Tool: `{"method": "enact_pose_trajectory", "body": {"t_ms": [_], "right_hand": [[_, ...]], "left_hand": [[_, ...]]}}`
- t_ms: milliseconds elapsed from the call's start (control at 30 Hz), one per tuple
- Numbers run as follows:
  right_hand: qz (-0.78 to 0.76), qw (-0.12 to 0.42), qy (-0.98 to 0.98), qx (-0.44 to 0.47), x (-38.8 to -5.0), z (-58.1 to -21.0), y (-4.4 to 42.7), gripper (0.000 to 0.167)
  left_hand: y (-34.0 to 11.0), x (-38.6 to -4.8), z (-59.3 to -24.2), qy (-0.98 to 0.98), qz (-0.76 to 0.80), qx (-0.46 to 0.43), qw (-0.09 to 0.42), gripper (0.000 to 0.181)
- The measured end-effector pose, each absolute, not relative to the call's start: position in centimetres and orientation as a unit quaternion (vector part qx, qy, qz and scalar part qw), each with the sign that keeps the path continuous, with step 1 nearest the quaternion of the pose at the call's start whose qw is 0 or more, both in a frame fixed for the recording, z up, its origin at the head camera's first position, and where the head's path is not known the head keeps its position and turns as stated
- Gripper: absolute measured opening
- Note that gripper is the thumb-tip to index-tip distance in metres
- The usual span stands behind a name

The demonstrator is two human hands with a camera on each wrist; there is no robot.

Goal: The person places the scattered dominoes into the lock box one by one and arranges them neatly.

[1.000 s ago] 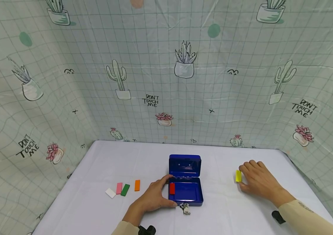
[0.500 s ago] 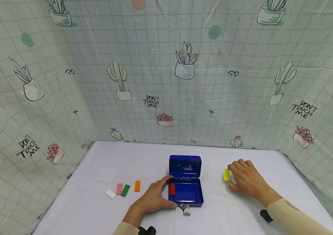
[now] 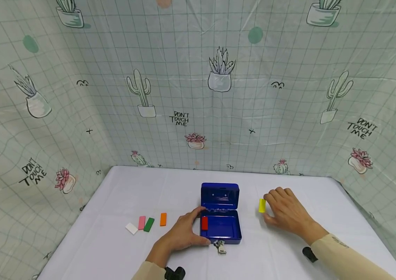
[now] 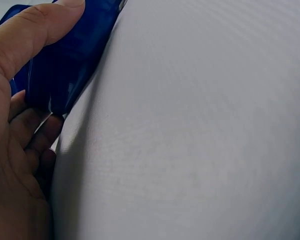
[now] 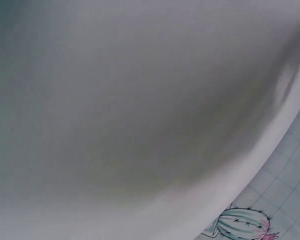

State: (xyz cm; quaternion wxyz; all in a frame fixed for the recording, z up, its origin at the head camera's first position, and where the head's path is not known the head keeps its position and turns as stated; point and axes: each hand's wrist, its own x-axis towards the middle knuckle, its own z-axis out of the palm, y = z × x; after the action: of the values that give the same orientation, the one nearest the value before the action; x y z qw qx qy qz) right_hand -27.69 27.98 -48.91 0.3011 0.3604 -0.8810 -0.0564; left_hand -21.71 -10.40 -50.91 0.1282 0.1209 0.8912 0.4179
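A small blue cash box (image 3: 220,240) stands on the table with its lid (image 3: 220,196) raised. Inside, against its left wall, lies a red block (image 3: 204,223). My left hand (image 3: 182,232) grips the box's left side, the thumb at the front corner and the fingers toward the back. In the left wrist view, the thumb (image 4: 35,30) lies against the blue box (image 4: 72,60). To the right of the box, my right hand (image 3: 286,212) pinches a yellow block (image 3: 262,205) by its right side. The right wrist view does not show that hand.
Left of the box lie a white block (image 3: 131,228), a pink block (image 3: 142,223), a green block (image 3: 149,224) and an orange block (image 3: 163,219). Keys (image 3: 220,246) hang at the box's front. A cactus-print curtain (image 3: 198,97) surrounds the white table (image 3: 107,249).
My right hand has moved left toward the box, carrying the yellow block. The left hand and the box have stayed in place.
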Motion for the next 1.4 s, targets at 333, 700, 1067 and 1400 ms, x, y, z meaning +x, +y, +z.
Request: {"method": "enact_pose_trajectory", "body": {"t_ms": [333,700,1067,1400], "right_hand": [[-0.048,0.306,-0.874,0.373,-27.0,-48.0,25.7,0.045],[-0.048,0.309,-0.868,0.386,-26.2,-47.1,23.3,0.05],[-0.025,0.312,-0.854,0.416,-25.6,-47.2,19.4,0.048],[-0.043,0.29,-0.846,0.445,-25.3,-47.6,15.8,0.046]], "left_hand": [[-10.4,-21.7,-51.0,0.89,0.42,0.124,0.126,0.107],[-10.4,-21.7,-50.9,0.889,0.423,0.125,0.124,0.106],[-10.4,-21.7,-50.8,0.888,0.425,0.12,0.128,0.107],[-10.6,-21.8,-50.9,0.887,0.424,0.129,0.129,0.107]]}}
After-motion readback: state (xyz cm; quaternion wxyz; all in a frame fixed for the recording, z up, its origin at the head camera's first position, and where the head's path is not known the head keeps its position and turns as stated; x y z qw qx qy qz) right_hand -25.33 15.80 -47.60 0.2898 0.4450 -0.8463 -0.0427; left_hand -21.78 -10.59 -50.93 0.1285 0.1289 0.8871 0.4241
